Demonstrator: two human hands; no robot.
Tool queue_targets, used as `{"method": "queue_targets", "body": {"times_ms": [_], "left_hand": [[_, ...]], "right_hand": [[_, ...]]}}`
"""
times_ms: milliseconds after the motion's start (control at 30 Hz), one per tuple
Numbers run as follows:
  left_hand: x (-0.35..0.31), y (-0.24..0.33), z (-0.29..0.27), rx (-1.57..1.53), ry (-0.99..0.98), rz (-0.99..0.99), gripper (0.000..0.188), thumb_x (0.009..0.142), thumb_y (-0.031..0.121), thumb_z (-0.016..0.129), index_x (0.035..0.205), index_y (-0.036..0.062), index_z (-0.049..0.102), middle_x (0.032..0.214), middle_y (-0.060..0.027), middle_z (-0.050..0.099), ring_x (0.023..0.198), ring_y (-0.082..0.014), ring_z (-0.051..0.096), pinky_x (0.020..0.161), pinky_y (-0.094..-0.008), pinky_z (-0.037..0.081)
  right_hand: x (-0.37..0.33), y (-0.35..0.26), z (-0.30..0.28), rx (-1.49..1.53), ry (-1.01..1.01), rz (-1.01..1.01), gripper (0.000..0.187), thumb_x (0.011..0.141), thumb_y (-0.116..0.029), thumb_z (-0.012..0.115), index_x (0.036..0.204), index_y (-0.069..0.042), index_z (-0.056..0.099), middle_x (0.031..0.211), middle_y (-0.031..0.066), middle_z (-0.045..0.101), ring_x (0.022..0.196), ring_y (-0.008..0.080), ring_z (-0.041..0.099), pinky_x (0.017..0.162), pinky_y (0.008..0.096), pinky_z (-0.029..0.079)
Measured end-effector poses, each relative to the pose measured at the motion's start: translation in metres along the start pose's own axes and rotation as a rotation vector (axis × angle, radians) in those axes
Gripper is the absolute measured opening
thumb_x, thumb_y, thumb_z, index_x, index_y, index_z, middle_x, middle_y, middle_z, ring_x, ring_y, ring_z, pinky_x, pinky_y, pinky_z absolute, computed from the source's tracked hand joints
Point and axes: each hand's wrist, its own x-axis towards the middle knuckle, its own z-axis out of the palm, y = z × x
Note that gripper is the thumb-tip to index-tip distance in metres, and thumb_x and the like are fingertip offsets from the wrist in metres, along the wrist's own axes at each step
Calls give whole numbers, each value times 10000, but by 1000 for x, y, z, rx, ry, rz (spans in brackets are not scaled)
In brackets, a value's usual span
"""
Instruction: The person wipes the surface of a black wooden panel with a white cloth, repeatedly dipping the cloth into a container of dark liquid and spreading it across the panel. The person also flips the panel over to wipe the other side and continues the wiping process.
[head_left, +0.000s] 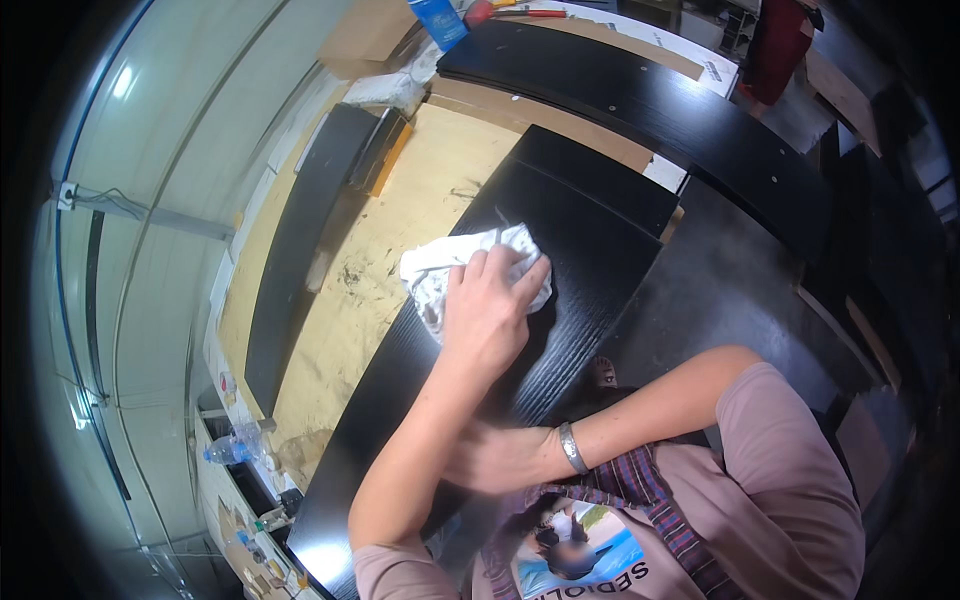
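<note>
The big yellow tabletop (455, 150) has a long black board (600, 215) on it. A crumpled white cloth (425, 268) sits on the board, by its left edge. The left hand (490, 310) has its grip bunched on the cloth. The right hand (495, 458) is blurry, partly behind the left arm (415, 450); I can't tell its grip.

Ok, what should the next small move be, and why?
Probably slide the white cloth toward the far end of the black wood-grain panel: the left hand grips it, bunched, on the panel, and uncovered surface lies beyond.
</note>
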Motion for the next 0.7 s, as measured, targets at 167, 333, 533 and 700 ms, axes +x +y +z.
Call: {"method": "queue_targets", "body": {"times_ms": [167,333,533,700], "left_hand": [[-20,-3,-7,-45,-69,36,556,684,-61,623,1178,151,767,1081,-126,621,1001,-308,602,790,-418,429],[16,-11,11,48,40,8,576,691,-68,609,1205,146,758,1105,-125,621,1031,-316,596,792,-414,430],[-31,-13,-6,-43,-1,87,486,722,-48,627,1129,161,793,1016,-116,652,940,-280,644,738,-411,474],[-9,-58,1,72,132,-111,510,725,-124,585,1119,118,799,1027,-176,671,881,-363,675,753,-443,550]], "right_hand": [[0,1,10,-41,68,44,502,943,-281,502,1362,-18,592,1321,133,659,1347,293,544,1156,621,381],[1,3,2,-49,85,24,477,938,-292,511,1327,-32,602,1303,128,661,1324,296,564,1135,581,417],[-4,4,4,-62,90,69,441,933,-274,528,1313,-68,611,1355,147,639,1312,282,585,1129,564,421],[2,2,-7,-25,72,39,411,936,-271,527,1291,-86,621,1420,150,607,1340,286,568,1134,551,419]]}}
